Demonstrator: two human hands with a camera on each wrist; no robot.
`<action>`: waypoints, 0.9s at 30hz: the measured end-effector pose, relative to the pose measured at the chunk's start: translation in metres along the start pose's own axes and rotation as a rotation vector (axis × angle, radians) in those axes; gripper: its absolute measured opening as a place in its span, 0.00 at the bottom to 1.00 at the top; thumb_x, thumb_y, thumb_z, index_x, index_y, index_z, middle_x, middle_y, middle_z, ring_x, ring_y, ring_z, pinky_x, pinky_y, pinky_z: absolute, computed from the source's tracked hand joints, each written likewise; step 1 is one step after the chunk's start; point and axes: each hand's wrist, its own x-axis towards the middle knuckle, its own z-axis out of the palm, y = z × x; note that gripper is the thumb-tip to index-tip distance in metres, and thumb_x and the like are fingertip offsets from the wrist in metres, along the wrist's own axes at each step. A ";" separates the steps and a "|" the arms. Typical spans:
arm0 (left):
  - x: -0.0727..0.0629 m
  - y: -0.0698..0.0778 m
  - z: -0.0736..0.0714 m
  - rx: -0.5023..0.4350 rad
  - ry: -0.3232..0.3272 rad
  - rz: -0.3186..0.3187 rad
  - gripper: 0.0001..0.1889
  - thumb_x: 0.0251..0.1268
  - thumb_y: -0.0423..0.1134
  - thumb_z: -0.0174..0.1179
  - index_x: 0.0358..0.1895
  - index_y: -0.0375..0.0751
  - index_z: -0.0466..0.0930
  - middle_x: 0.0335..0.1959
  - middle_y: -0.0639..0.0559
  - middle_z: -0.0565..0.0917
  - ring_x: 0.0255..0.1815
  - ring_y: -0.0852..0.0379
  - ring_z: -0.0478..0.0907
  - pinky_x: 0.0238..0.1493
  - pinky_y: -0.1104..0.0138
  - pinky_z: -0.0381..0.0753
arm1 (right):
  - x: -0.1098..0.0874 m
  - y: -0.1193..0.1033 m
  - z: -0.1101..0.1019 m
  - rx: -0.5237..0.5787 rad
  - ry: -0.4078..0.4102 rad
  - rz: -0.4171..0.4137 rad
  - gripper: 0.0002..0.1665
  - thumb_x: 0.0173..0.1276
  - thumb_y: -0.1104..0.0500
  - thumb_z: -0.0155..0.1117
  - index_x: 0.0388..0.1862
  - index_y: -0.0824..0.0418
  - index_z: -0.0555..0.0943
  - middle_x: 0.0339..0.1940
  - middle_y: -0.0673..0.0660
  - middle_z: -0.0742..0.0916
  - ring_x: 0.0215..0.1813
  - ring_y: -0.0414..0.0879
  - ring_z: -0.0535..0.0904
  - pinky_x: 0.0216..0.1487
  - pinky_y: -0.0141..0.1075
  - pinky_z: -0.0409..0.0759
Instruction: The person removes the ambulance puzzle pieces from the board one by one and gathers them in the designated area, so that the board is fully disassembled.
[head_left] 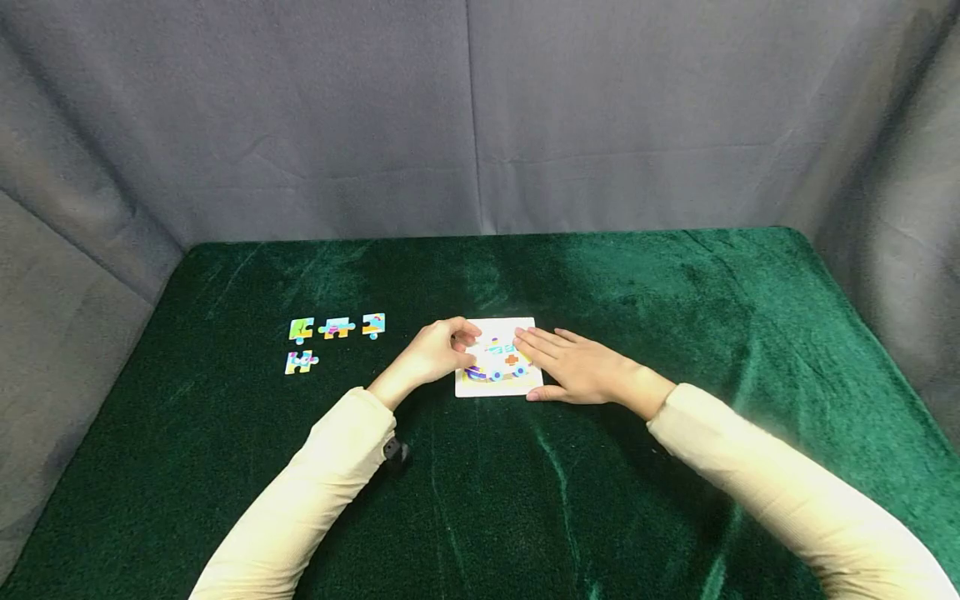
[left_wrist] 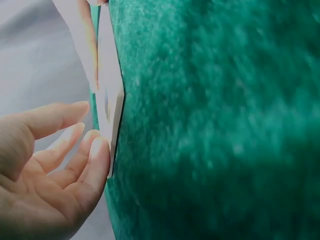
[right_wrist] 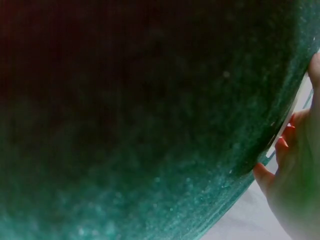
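Note:
A white puzzle board [head_left: 504,325] with a colourful vehicle picture lies flat on the green cloth in the middle of the head view. My left hand [head_left: 437,350] is at its left side, fingers gently curved and thumb apart from them. In the left wrist view the fingertips [left_wrist: 100,145] come right at the edge of the board [left_wrist: 118,100], with nothing between thumb and fingers. From the right, my right hand [head_left: 581,367] rests with straight fingers over the board's right part, thumb near the lower right corner. Those fingers hide some of the picture.
Left of the board lie several loose jigsaw pieces: a green and orange one [head_left: 301,330], a blue and orange one [head_left: 337,327], another blue one [head_left: 372,323] and, below, a white and purple one [head_left: 298,363]. A grey curtain [head_left: 480,117] hangs behind the table [head_left: 637,283].

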 end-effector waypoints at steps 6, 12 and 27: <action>0.002 0.007 0.004 -0.004 -0.051 -0.019 0.22 0.59 0.32 0.63 0.58 0.37 0.75 0.54 0.41 0.81 0.53 0.47 0.78 0.56 0.59 0.76 | 0.000 0.000 0.001 -0.005 0.007 -0.004 0.46 0.71 0.36 0.47 0.77 0.60 0.48 0.80 0.57 0.54 0.80 0.52 0.48 0.76 0.53 0.50; 0.006 0.010 0.006 0.002 -0.071 -0.014 0.21 0.59 0.32 0.63 0.57 0.37 0.75 0.56 0.41 0.80 0.53 0.47 0.78 0.57 0.59 0.76 | 0.000 0.000 0.001 -0.008 0.009 -0.004 0.46 0.71 0.37 0.47 0.77 0.61 0.48 0.80 0.57 0.54 0.80 0.53 0.48 0.76 0.53 0.50; 0.010 0.013 0.012 0.074 -0.082 0.002 0.29 0.55 0.32 0.66 0.62 0.35 0.71 0.53 0.42 0.78 0.43 0.53 0.75 0.44 0.69 0.73 | -0.001 0.000 0.002 -0.019 0.012 0.001 0.46 0.71 0.37 0.48 0.77 0.61 0.49 0.79 0.57 0.54 0.79 0.53 0.49 0.76 0.53 0.51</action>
